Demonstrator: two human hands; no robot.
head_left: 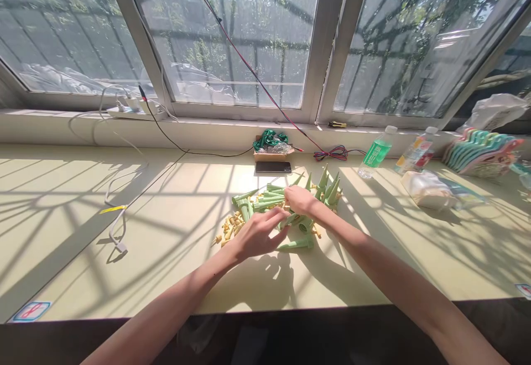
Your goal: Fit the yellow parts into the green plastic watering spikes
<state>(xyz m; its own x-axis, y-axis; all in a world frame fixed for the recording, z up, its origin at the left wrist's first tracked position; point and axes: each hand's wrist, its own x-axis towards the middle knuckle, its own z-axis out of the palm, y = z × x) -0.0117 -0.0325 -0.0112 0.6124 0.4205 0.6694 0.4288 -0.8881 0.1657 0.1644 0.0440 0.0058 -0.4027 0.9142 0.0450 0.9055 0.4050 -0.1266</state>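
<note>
A pile of light-green hollow cones (267,204) and small yellow plastic pieces (232,225) lies on the table before me. My left hand (261,233) is at the front of the pile, thumb and fingers curved around a green cone (291,220) that shows between their tips. Just behind it, my right hand (299,199) is closed, with the fingers bunched. A small yellowish piece (286,207) shows at its fingertips, partly hidden. Several green cones (327,185) point upward to the right of that hand. One more cone (296,244) lies flat nearest me.
Behind the pile lie a black phone (272,167) and a small box (274,156) with green material. To the right stand two bottles (376,154), a tissue pack (427,189) and hangers (483,152). A white cable (118,232) lies left; windows rise behind the pale table (166,276).
</note>
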